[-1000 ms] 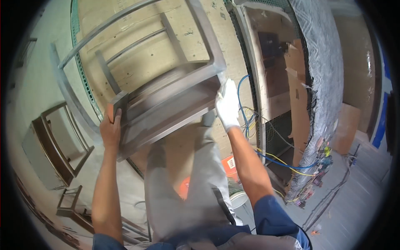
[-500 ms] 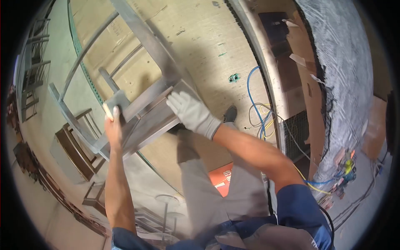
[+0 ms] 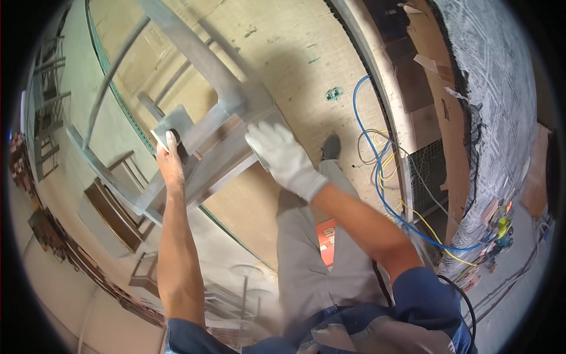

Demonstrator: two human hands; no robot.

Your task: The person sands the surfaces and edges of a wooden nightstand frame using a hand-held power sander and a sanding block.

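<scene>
A grey wooden chair frame (image 3: 209, 74) lies tilted in front of me, its curved bars reaching up and to the left. My left hand (image 3: 170, 160) is bare and closed on a flat grey square pad (image 3: 177, 125) with a pale edge strip, held against or just over a rail of the frame; contact cannot be made out. In a pale glove, my right hand (image 3: 282, 154) rests with fingers extended at the right end of the seat rail (image 3: 227, 150). The palm side is hidden, and slight motion blur softens the glove.
Cardboard sheeting (image 3: 295, 71) covers the work area. Blue hose (image 3: 377, 177) and yellow cords run along the right, beside a grey wrapped bulk (image 3: 489, 118). Several chair frames stand at the left, including a brown one (image 3: 112, 215). A red box (image 3: 326, 242) shows between my legs.
The view has shifted slightly. My right hand has moved a little right along the rail, and the left hand with the grey pad sits slightly higher and further right.
</scene>
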